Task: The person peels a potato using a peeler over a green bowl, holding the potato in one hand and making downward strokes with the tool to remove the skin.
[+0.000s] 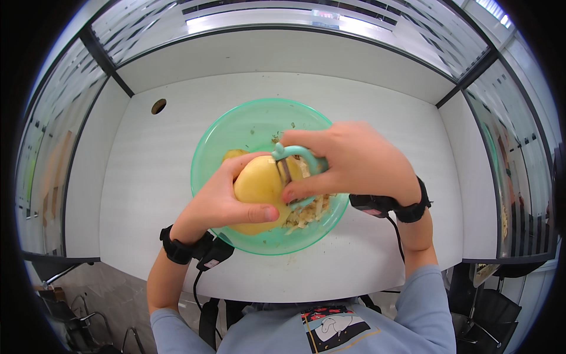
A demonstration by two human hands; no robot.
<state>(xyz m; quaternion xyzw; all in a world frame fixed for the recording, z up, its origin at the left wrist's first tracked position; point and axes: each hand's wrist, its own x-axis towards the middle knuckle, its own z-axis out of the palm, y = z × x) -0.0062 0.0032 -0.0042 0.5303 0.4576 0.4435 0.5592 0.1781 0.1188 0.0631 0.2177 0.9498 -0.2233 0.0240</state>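
Observation:
A large peeled yellow potato [256, 179] is gripped by my left hand [221, 194], fingers behind it and thumb across its near side. My right hand [353, 163] holds a teal Y-shaped peeler [305, 155], its metal blade against the potato's right side. Both hands are over a translucent green plastic bowl [269, 113]. Pale peelings [309, 214] lie in the bowl's right part. Another potato [234, 153] shows partly behind my left fingers, and a yellow potato [256, 228] sits below my left hand, mostly covered.
The bowl stands on a white desk [154, 177] with low partitions [283, 51] on three sides. A round cable hole [158, 106] is at the far left. Black devices [216, 254] strapped to both wrists trail cables [395, 234]. Chairs [491, 314] stand beyond the desk.

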